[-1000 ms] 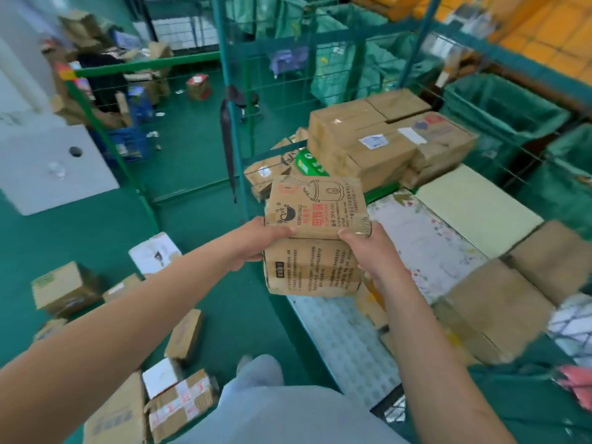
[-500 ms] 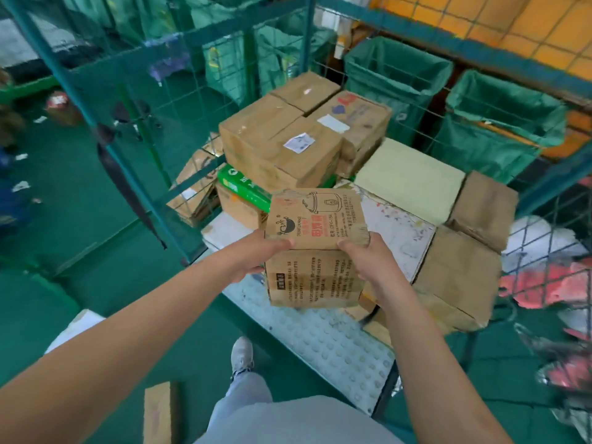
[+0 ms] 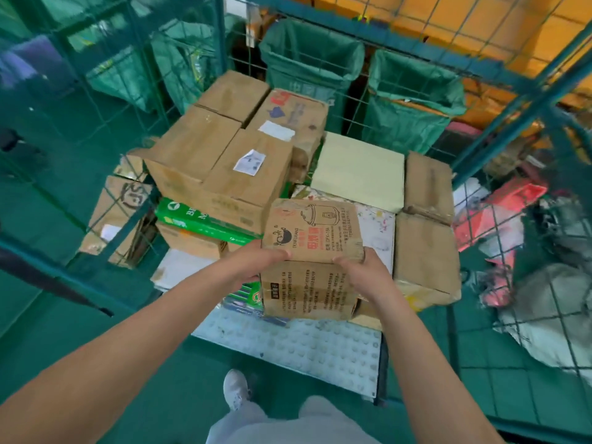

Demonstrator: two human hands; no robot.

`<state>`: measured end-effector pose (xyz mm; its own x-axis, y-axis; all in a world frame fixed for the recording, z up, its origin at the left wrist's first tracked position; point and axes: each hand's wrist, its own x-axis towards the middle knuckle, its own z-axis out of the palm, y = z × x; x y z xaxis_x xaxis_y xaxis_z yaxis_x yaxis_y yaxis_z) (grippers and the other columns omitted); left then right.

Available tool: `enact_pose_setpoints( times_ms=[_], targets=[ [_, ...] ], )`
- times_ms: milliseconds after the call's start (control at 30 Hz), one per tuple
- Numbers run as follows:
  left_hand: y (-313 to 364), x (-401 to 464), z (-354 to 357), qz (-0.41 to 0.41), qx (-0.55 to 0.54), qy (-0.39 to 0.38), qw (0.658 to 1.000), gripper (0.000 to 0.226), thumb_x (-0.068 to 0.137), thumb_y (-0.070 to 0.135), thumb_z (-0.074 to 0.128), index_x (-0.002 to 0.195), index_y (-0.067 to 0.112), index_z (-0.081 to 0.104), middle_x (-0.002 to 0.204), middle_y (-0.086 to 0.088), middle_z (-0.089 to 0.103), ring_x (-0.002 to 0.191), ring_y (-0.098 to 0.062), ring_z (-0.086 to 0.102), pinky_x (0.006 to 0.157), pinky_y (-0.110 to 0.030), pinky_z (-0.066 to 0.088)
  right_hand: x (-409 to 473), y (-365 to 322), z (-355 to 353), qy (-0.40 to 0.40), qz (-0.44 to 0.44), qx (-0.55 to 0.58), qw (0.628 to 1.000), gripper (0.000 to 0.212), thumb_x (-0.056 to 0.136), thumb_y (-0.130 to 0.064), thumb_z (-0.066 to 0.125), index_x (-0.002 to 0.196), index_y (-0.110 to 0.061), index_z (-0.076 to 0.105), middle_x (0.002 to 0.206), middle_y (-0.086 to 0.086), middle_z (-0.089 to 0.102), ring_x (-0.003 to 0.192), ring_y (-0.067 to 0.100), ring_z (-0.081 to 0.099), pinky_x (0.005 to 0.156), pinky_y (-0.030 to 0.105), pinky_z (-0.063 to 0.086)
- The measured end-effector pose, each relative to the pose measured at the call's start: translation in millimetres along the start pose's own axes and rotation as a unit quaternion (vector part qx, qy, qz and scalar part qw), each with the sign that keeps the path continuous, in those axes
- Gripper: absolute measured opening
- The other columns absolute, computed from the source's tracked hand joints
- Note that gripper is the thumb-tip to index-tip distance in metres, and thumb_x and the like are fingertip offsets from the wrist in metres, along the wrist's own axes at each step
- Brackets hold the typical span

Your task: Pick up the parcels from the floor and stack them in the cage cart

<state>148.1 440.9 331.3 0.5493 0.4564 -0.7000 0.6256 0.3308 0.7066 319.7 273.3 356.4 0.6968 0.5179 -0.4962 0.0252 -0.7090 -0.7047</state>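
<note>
A person's left hand [image 3: 256,262] and right hand [image 3: 363,270] hold a worn cardboard parcel [image 3: 310,261] printed with a rice-cooker drawing over the open front of a green wire cage cart [image 3: 224,43]. The fingers of both hands are hidden behind the parcel's sides; only the thumbs show, hooked over its upper front edge, so each grip is closed on the carton, left hand at its left side and right hand at its right. The parcel's underside is out of sight, and whether it touches the studded white cart floor [image 3: 304,354] cannot be told. Its small print is too blurred to read. Beyond the parcel stands a stack of brown boxes [image 3: 217,161] with a green carton [image 3: 198,219] beneath them; a pale flat box [image 3: 358,169] lies behind the parcel to the right, and two more brown cartons [image 3: 426,245] sit right of it against the mesh. Green sacks [image 3: 307,68] hang outside the cart's far wall. A grey shoe [image 3: 235,390] shows below the parcel. Compared with half a second ago, the view has closed in on the cart and the parcel sits lower and farther in over the cart floor, with both grips unchanged.
</note>
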Motion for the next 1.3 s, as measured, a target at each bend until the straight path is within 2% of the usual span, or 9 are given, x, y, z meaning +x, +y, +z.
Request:
enact_pose_setpoints(
  times_ms=[167,367,500,567,633,867,1000,1167,1300],
  targets=[
    [17,26,-11,-0.007,0.012,-0.043,0.999,0.074,0.085,0.044,0.079,0.146,0.02,0.044,0.137,0.003,0.063,0.125,-0.019,0.058,0.105,-0.038,0.046,11,-1,4,0.001,0.022,0.035,0.999,0.046,0.095,-0.033,0.066,0.137,-0.024,0.051,0.125,-0.006,0.065,0.109,0.015,0.063,0.083,0.033,0.052],
    [25,87,-15,-0.002,0.034,-0.073,0.997,0.128,0.045,0.068,0.086,0.155,0.028,0.034,0.148,0.003,0.056,0.13,-0.021,0.057,0.111,-0.046,0.047,42,-4,-2,0.013,0.051,0.057,0.997,0.05,0.093,-0.034,0.068,0.14,-0.027,0.051,0.125,-0.008,0.065,0.112,0.016,0.063,0.096,0.043,0.054],
    [57,84,-11,-0.011,0.032,-0.045,0.998,0.104,0.064,0.057,0.083,0.151,0.017,0.04,0.143,-0.001,0.06,0.127,-0.02,0.058,0.111,-0.042,0.047,69,-14,-8,-0.001,0.052,0.077,0.996,0.046,0.096,-0.032,0.066,0.138,-0.028,0.049,0.126,-0.008,0.063,0.112,0.016,0.061,0.092,0.038,0.051],
    [75,88,-9,-0.01,0.028,-0.031,0.999,0.059,0.09,0.039,0.075,0.14,0.019,0.05,0.135,0.0,0.064,0.118,-0.017,0.06,0.097,-0.033,0.05,85,-22,-12,-0.009,0.048,0.086,0.995,0.045,0.096,-0.03,0.066,0.138,-0.028,0.049,0.127,-0.008,0.063,0.111,0.014,0.062,0.085,0.034,0.05],
    [88,102,-9,-0.003,0.036,-0.02,0.999,0.048,0.095,0.032,0.071,0.137,0.019,0.051,0.129,0.001,0.066,0.108,-0.015,0.062,0.079,-0.027,0.049,106,-27,-17,-0.018,0.043,0.102,0.994,0.048,0.095,-0.03,0.067,0.14,-0.027,0.051,0.129,-0.007,0.065,0.112,0.014,0.063,0.081,0.032,0.051],
    [128,141,5,0.002,0.055,-0.007,0.998,0.049,0.093,0.03,0.075,0.135,0.017,0.052,0.129,-0.004,0.069,0.115,-0.023,0.067,0.106,-0.044,0.052,171,-33,-43,-0.031,0.062,0.159,0.985,0.041,0.101,-0.021,0.062,0.138,-0.026,0.045,0.121,-0.006,0.058,0.105,0.016,0.057,0.085,0.029,0.045],
    [149,150,17,0.002,0.083,-0.004,0.997,0.043,0.097,0.036,0.068,0.135,0.024,0.051,0.129,0.002,0.068,0.114,-0.018,0.065,0.099,-0.036,0.053,212,-33,-53,-0.056,0.087,0.204,0.974,0.046,0.101,-0.027,0.064,0.143,-0.019,0.046,0.13,0.0,0.062,0.097,0.007,0.062,0.064,0.023,0.047],
    [169,158,18,0.001,0.089,0.0,0.996,0.041,0.098,0.046,0.065,0.132,0.032,0.045,0.125,0.01,0.061,0.111,-0.018,0.057,0.072,-0.022,0.043,256,-38,-50,-0.043,0.12,0.219,0.967,0.072,0.1,-0.04,0.064,0.153,-0.024,0.018,0.137,0.005,0.048,0.094,0.01,0.055,0.063,0.029,0.043],
    [173,184,24,-0.007,0.119,-0.013,0.993,0.099,0.071,0.076,0.074,0.152,0.034,0.037,0.148,0.008,0.053,0.13,-0.018,0.055,0.111,-0.042,0.046,288,-41,-37,0.052,0.114,0.25,0.96,0.077,0.092,-0.048,0.07,0.148,-0.028,0.02,0.153,0.006,0.03,0.122,0.024,0.049,0.097,0.041,0.048]
  ],
)
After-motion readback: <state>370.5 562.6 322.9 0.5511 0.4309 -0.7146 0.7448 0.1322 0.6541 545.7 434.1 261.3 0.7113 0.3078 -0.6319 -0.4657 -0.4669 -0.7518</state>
